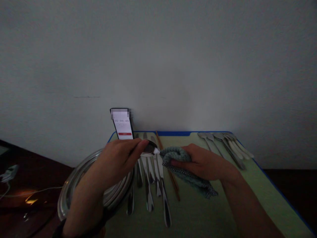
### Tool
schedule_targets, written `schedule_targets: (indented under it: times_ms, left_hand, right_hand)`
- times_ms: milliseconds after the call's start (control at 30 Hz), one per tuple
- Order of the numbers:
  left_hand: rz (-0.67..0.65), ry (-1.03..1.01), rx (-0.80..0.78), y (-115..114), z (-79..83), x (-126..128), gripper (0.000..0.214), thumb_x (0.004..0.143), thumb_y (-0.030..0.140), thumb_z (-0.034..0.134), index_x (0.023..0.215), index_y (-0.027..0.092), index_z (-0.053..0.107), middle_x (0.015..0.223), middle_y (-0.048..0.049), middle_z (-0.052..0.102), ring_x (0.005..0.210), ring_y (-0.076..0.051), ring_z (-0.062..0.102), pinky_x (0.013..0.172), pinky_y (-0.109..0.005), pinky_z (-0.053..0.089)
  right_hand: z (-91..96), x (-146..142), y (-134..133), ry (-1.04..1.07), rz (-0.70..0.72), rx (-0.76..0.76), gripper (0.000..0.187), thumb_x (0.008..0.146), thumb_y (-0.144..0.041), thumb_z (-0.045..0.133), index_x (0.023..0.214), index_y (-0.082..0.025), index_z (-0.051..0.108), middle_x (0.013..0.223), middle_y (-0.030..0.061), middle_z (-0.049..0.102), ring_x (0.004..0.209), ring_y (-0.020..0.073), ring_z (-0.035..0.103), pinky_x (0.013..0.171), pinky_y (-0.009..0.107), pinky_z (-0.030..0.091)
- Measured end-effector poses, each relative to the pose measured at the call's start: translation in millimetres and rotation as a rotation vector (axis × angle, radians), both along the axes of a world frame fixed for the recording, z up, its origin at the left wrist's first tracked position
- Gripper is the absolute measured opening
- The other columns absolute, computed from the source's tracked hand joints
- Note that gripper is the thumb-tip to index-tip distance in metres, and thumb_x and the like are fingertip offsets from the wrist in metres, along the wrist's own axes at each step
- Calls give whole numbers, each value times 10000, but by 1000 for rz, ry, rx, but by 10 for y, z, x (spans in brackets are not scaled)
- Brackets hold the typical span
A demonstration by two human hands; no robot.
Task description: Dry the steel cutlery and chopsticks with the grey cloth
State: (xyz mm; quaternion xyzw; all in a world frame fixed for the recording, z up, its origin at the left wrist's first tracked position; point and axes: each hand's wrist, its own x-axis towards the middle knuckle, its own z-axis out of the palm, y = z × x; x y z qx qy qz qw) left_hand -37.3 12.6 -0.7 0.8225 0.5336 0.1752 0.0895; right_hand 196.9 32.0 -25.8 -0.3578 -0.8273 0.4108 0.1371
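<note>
My left hand (115, 160) pinches the bowl end of a metal spoon (151, 147) between thumb and fingers. In my right hand (201, 160) is a bunched blue-green cloth (177, 154) with a checked underside. The cloth meets the spoon's other end, so its handle is hidden. Beneath the hands, several metal knives (149, 205) lie in a loose row on a pale green tabletop (198, 218). A pair of wooden chopsticks (176, 190) rests to the right of them.
Behind my left forearm is a stack of round metal trays or basins (63, 198). A phone (123, 127) showing a timer leans against the wall (173, 66). Several spoons (218, 137) lie at the far right by the table's blue edge. A white cable and plug (11, 173) are at left.
</note>
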Motion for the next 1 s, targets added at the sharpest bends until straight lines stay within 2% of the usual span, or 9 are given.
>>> schedule_targets:
  times_ms: [333,400,500,567,600,700,800,900,1000]
  left_hand:
    - [117,71,-31,-10,52,-134,444,908,415,284,910,186,665,757,-26,697,635,-144,610,607,-236,430]
    - [210,117,-24,-18,95,-204,437,908,408,291,934,167,655,725,-27,676,614,-134,588,588,-228,398]
    - [460,224,69,-14,151,-306,460,909,379,257,940,131,643,690,-55,640,566,-142,550,547,-235,352]
    - [535,274,141,-4,159,-328,495,917,368,201,939,130,633,682,-65,624,539,-152,527,525,-245,330]
    - [517,264,151,2,152,-315,491,920,367,191,941,140,626,682,-59,620,547,-155,530,529,-246,333]
    - [390,196,138,26,95,-184,452,919,385,214,899,160,606,687,-45,619,593,-161,556,562,-247,361]
    - [268,133,163,73,8,15,461,918,415,211,857,173,598,707,-49,628,634,-174,578,586,-259,381]
    - [182,60,219,136,-73,197,468,916,434,212,796,188,592,699,-35,633,614,-164,579,572,-255,384]
    - [120,13,224,166,-144,341,461,923,432,216,793,194,589,742,-34,653,657,-171,605,577,-257,395]
  right_hand:
    - [0,128,51,-44,3,-18,350,847,-472,436,930,-182,612,769,-1,616,624,103,506,568,216,399]
    - [-55,140,79,-105,-29,9,363,847,-484,425,904,-179,615,758,9,623,627,114,524,566,227,402]
    - [-193,110,136,-264,-103,111,352,849,-451,434,811,-155,621,772,56,641,700,156,573,642,269,420]
    - [-280,74,173,-330,-78,79,277,814,-401,510,856,-157,634,851,78,664,791,187,602,723,299,433]
    - [-308,66,187,-319,-27,43,311,764,-418,579,938,-166,631,937,86,666,862,210,604,764,318,437]
    - [-301,125,195,-133,-40,-67,734,655,-509,669,1279,-197,440,1275,118,522,1128,251,505,935,377,385]
    - [-206,243,139,141,-31,-267,853,693,-488,652,1389,-217,240,1377,122,406,1201,208,444,979,362,356]
    - [-99,271,39,322,169,-481,760,740,-461,621,1369,-230,262,1172,92,552,916,143,591,781,295,462]
    - [-8,244,-33,295,90,-382,443,869,-454,430,1242,-214,432,753,-21,539,512,51,462,496,196,380]
